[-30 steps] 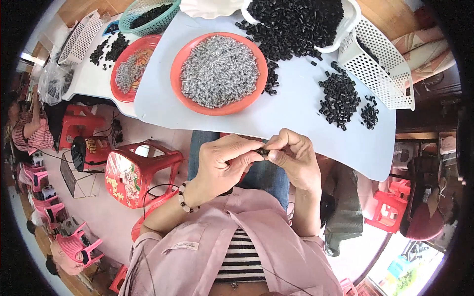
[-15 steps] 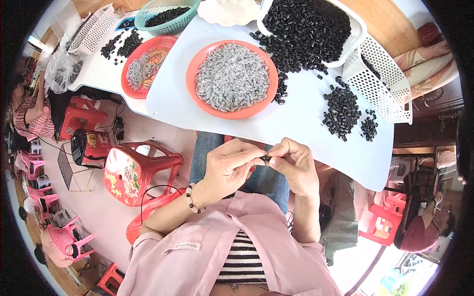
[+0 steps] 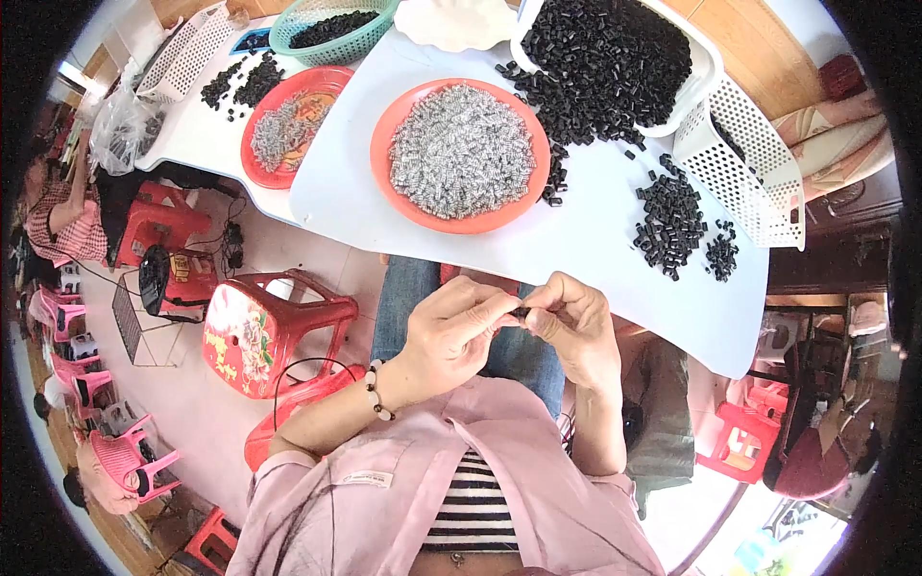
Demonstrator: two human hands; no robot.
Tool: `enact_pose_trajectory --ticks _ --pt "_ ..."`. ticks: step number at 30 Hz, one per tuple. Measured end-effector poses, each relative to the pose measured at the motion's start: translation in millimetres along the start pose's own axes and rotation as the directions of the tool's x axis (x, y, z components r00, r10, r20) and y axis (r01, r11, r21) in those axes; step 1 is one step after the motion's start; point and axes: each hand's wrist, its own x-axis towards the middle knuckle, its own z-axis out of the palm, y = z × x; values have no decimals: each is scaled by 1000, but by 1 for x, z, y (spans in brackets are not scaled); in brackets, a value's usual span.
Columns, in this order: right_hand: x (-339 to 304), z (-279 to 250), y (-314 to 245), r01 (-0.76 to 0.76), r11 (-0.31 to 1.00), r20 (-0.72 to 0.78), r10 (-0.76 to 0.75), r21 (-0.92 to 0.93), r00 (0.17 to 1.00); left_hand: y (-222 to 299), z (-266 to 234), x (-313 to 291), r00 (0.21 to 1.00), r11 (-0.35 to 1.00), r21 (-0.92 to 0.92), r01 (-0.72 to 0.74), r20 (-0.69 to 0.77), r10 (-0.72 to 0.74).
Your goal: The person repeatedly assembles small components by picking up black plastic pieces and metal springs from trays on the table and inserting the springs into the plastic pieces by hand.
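Just off the table's front edge, over my lap, my left hand (image 3: 459,328) and my right hand (image 3: 576,326) meet fingertip to fingertip. Pinched between them is a small black cylindrical part (image 3: 520,312), mostly covered by my thumbs and fingers. Both hands are closed on it. Beyond them on the table lies a round orange-red tray (image 3: 380,173) heaped with small clear-and-silver pieces (image 3: 461,149). To its right is a loose pile of small black cylinders (image 3: 669,221), with a smaller pile (image 3: 721,252) beside it.
A white tub (image 3: 709,77) overflowing with black pieces stands at the back, beside a white perforated basket (image 3: 788,187). On the left table sit a red tray (image 3: 252,163) and a green basket (image 3: 360,43). A red stool (image 3: 240,331) stands left of my knees.
The whole view has shifted slightly, so the table's things sit a little farther right. My fingers have shifted only a little, still pinching the small black part.
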Motion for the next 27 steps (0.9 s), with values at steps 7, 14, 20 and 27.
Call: enact_pose_trajectory --ticks 7,14,20,27 --pt "0 16 -3 284 937 -128 -313 -205 941 1 3 -3 918 820 -439 368 31 -395" --pt "3 12 -18 388 766 56 -421 -512 905 4 0 -3 853 651 -587 481 139 -504" --pt "10 13 -31 438 580 141 -484 -687 863 1 -2 1 847 653 -572 496 151 -510" --pt "9 15 -37 433 440 164 -527 -787 834 2 1 7 848 669 -546 504 169 -501"
